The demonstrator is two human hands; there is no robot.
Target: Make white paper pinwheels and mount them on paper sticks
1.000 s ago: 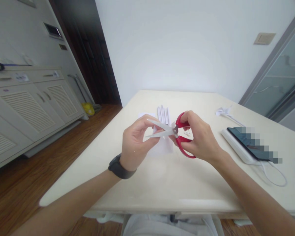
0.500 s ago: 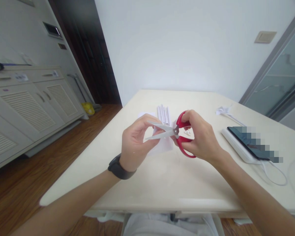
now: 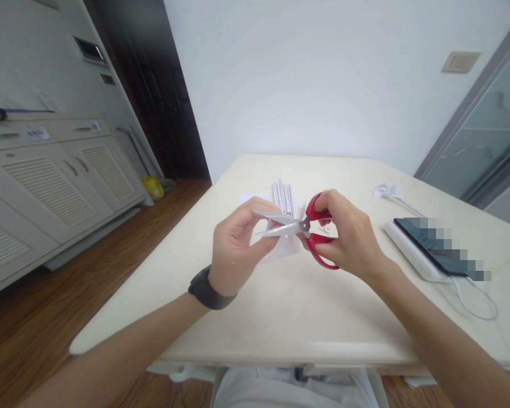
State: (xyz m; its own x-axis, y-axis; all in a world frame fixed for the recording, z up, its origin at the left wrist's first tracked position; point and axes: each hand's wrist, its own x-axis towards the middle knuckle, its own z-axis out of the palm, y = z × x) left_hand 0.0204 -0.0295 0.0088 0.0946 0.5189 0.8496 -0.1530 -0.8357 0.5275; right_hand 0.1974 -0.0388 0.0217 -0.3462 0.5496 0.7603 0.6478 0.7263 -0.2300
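My right hand (image 3: 348, 241) grips red-handled scissors (image 3: 312, 229), fingers through the loops, blades pointing left and slightly apart. My left hand (image 3: 236, 246), with a black band on the wrist, pinches a small white piece of paper (image 3: 285, 247) between thumb and fingers, right at the blades. Both hands are held just above the cream table (image 3: 289, 306). Behind them on the table lies a bundle of thin white paper strips (image 3: 283, 195) on a white sheet.
A phone on a white box (image 3: 425, 252) with a white cable lies at the right. A crumpled white paper scrap (image 3: 386, 191) sits farther back right. White cabinets (image 3: 46, 181) line the left wall, with wooden floor between them and the table.
The scissor blades have closed a little on the paper. Both hands stay nearly in place, shifted slightly right.
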